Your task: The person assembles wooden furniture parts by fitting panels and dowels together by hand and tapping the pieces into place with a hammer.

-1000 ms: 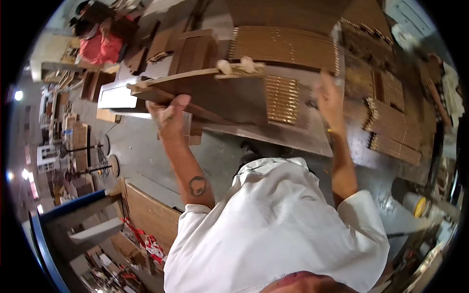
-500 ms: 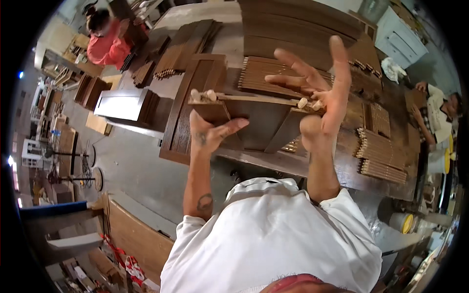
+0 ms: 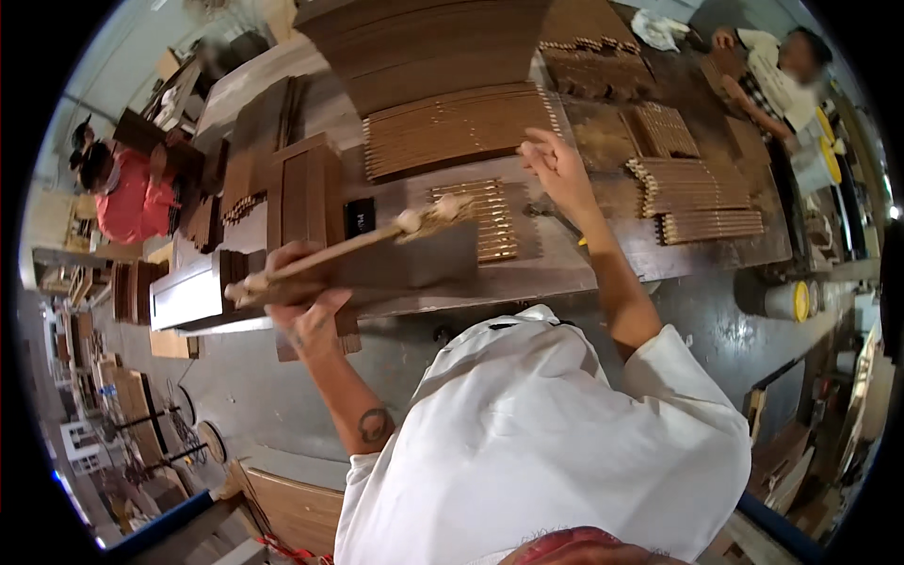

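Note:
My left hand [image 3: 306,306] grips one end of a dark brown wooden panel [image 3: 414,268], thumb on its face and fingers over its edge. Pale round wooden pegs [image 3: 410,221] stick out near both ends of that edge. The panel is held tilted above the front of the worktable [image 3: 556,264]. My right hand [image 3: 562,174] is off the panel, over the table, its fingers apart and loosely bent with nothing visible in them. Beside it lies a wide stack of brown slats [image 3: 452,127]. A smaller set of slats with shiny ends [image 3: 494,221] sits behind the panel.
A dark-handled tool [image 3: 557,221] and a small black box [image 3: 359,217] lie on the table. Slat bundles [image 3: 697,185] are stacked at the right, framed panels [image 3: 306,193] at the left. One person in pink [image 3: 132,202] works at far left, another [image 3: 782,80] at far right.
My right hand has come off the panel and moved up toward the slats. My left hand has carried the panel leftward and tilted it. The view has turned toward the right.

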### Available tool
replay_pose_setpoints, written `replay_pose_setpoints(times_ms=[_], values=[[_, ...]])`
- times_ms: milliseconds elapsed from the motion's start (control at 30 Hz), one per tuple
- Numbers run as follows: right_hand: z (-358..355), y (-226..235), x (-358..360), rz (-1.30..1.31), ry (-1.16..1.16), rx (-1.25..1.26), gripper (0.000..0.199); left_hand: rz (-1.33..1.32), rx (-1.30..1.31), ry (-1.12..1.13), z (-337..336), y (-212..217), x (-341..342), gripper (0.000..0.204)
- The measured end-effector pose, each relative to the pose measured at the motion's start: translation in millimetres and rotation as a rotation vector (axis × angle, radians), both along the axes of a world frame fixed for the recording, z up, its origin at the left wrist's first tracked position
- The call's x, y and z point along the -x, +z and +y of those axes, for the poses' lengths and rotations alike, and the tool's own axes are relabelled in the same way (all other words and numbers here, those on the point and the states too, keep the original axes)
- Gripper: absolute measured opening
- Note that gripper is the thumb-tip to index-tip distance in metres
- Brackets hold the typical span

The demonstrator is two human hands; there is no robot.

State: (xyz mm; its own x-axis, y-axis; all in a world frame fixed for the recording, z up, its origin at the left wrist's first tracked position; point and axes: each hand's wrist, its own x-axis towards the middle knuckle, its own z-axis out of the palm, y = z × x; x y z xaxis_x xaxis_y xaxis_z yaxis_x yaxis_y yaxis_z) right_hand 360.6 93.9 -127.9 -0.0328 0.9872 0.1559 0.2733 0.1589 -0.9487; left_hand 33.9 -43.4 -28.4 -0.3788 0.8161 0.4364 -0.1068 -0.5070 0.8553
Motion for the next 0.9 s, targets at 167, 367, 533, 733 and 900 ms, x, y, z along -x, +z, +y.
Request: replay_pose_setpoints(times_ms=[167, 367, 533, 733, 900], values=[[51.6, -131.6, -68.6, -0.535, -0.178, 0.032, 0.03, 0.24, -0.131, -0.041, -6.4, 23.5, 14.6, 0.068], [64.8, -146.2, -25.2, -0.506, 0.145, 0.187, 0.032, 0.258, -0.136, -0.04, -10.3, 29.5, 11.7, 0.057], [98.3, -165.1, 9.0, -0.571, 0.333, 0.155, 0.034, 0.231, -0.173, -0.121, -3.4, 29.8, 11.3, 0.054], [117.4, -176.7, 20.6, -0.612, 0.185, 0.221, 0.042, 0.197, -0.11, 0.098, 7.3, 31.4, 2.2, 0.055], [130.4, -193.3, 14.5, -0.737, 0.312, 0.174, 0.03, 0.086, -0.018, 0.026, 11.9, 34.7, -1.8, 0.054]])
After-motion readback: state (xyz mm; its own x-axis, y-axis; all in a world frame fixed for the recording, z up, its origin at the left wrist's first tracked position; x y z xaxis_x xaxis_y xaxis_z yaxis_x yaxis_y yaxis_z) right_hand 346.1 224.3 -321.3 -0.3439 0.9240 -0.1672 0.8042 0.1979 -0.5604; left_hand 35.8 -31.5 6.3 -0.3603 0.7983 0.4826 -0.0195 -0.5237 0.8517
